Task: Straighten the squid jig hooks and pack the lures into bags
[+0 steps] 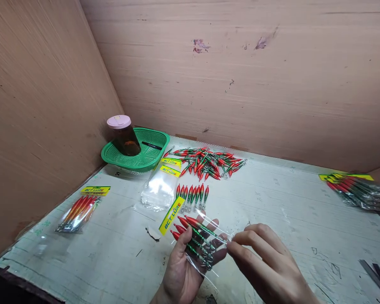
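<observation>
Clear plastic shows the red-green lures [194,236] inside the bag [220,240], which lies across the left hand [185,270], thumb pressing on top, likely to keep them flat. The right hand [266,261] pinches its edge, perhaps for control. Seven or so lures stand lined up on the worktop [250,194], probably for easy counting.

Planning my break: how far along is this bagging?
Apparently done: clear bags of red and green lures at far right, and a bag of orange lures at left. In hand: another clear bag, held in the left hand, right hand at its edge. Seemingly left: the row of loose lures and the heap behind.
</observation>
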Demonstrator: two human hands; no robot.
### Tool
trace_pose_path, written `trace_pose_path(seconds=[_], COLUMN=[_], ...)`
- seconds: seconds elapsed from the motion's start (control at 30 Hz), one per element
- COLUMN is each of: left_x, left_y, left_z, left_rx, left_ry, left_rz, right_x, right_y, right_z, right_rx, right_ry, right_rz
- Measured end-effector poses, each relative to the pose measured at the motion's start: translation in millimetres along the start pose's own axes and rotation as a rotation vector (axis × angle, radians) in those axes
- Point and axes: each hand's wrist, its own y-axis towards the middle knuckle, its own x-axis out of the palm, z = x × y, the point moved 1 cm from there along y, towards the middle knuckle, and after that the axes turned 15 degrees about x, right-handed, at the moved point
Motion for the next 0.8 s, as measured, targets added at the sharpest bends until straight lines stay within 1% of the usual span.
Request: trace_pose_path(seconds=[0.07, 0.17, 0.23, 0.27, 0.3, 0.37, 0.43, 0.47, 0.53, 0.57, 0.63, 0.67, 0.73, 0.8], left_x=[1.2, 1.7, 1.2, 0.6, 0.0, -2.1, -5.1, -6.9, -10.2, -11.6, -12.9, -13.0, -11.9, -10.2], left_y=[0, 0, -1, -1, -2, -3, -4, -5, -4, -4, -3, -2, -2, -1], left_z=[-3, -5, -4, -3, 0, 5, 11, 13, 16, 17, 17, 17, 17, 17], left_rx=[-0.016, -0.017, 0.003, 0.015, 0.027, 0.051, 0.074, 0.09, 0.123, 0.141, 0.17, 0.176, 0.176, 0.176], left_ry=[-0.013, -0.018, -0.009, -0.003, 0.005, 0.021, 0.04, 0.045, 0.04, 0.032, 0.014, 0.009, 0.009, 0.015], left_rz=[-0.01, -0.009, 0.002, 0.008, 0.012, 0.009, -0.014, -0.032, -0.078, -0.102, -0.142, -0.154, -0.163, -0.161], right_x=[1, -3, -9, -12, -14, -11, 6, 19, 53, 71, 101, 112, 125, 126], right_y=[2, 4, 5, 6, 8, 13, 20, 23, 29, 31, 33, 32, 30, 27], right_z=[-5, -15, -16, -13, -7, 12, 37, 48, 67, 74, 81, 83, 83, 82], right_rx=[-0.009, -0.015, -0.01, 0.014, 0.068, 0.243, 0.402, 0.433, 0.43, 0.428, 0.437, 0.442, 0.448, 0.448], right_ry=[0.009, 0.0, 0.07, 0.142, 0.223, 0.314, 0.263, 0.196, 0.131, 0.106, 0.057, 0.031, -0.013, -0.042], right_rz=[0.014, -0.04, -0.071, -0.069, -0.045, 0.042, 0.058, -0.004, -0.152, -0.199, -0.243, -0.255, -0.274, -0.284])
